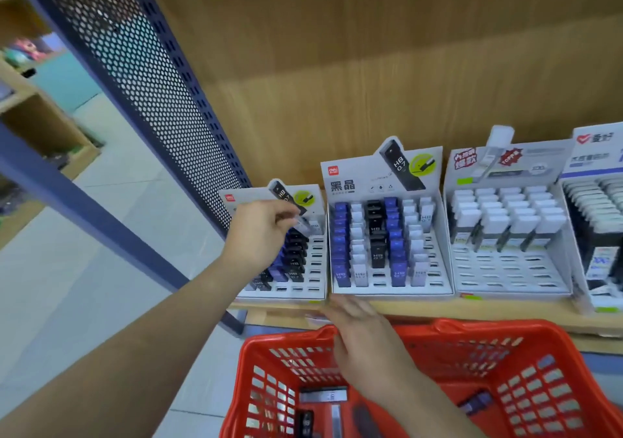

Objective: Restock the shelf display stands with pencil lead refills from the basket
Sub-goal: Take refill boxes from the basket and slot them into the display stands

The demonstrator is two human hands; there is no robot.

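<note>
My left hand hovers over the back rows of the left display stand, fingertips pinched on a pale lead refill. This stand holds blue and black refills, with empty slots on its right side. The middle display stand carries blue, white and black refills. My right hand is blurred, its fingers spread flat over the far rim of the red basket, holding nothing. In the basket lie a black refill, a grey refill and a purple refill.
Further right on the wooden shelf are a stand of white refills and another stand cut off by the frame edge. A blue perforated metal panel bounds the shelf on the left. Beyond it are tiled floor and other shelving.
</note>
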